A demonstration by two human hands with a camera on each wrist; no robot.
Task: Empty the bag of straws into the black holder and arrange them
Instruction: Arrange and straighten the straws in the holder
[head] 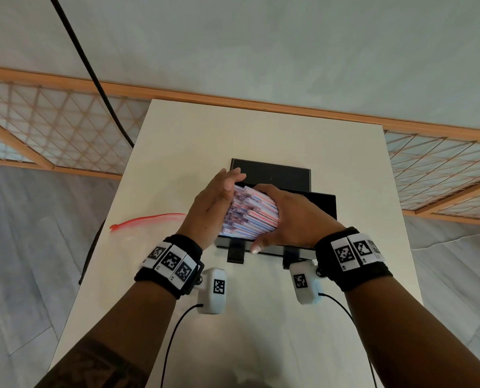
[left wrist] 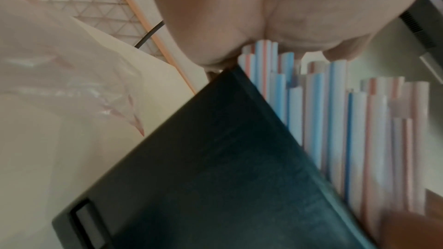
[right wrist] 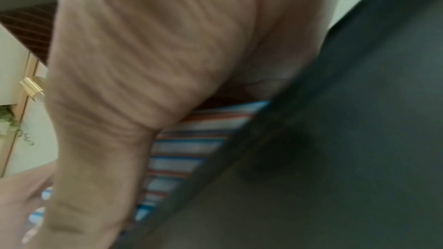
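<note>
A: We log the straws as one striped bundle, red, blue and white, lying in the black holder, which sits near the middle of the white worktop, a little toward its far edge.

B: Agreed. We note the left hand flat against the left ends of the bundle, fingers straight, holding nothing. In the left wrist view the straw ends are uneven, some standing farther out than others, and the palm touches the longest ones.

A: The right hand lies over the right part of the bundle. Its thumb reaches the holder's near edge; its fingers curl over the top of the straws. We read this as a grasp on the bundle.

B: The right wrist view is blurred; we see only palm, striped straws beneath it and the holder's dark wall.

A: We record the bag, clear plastic with a red zip strip, lying flat at the left edge of the worktop, just beside the left wrist and apart from the holder.

B: A second black panel stands behind the holder, toward the far edge. We cannot tell whether it is joined to the holder.

A: Two black feet project from the holder's near side.
</note>
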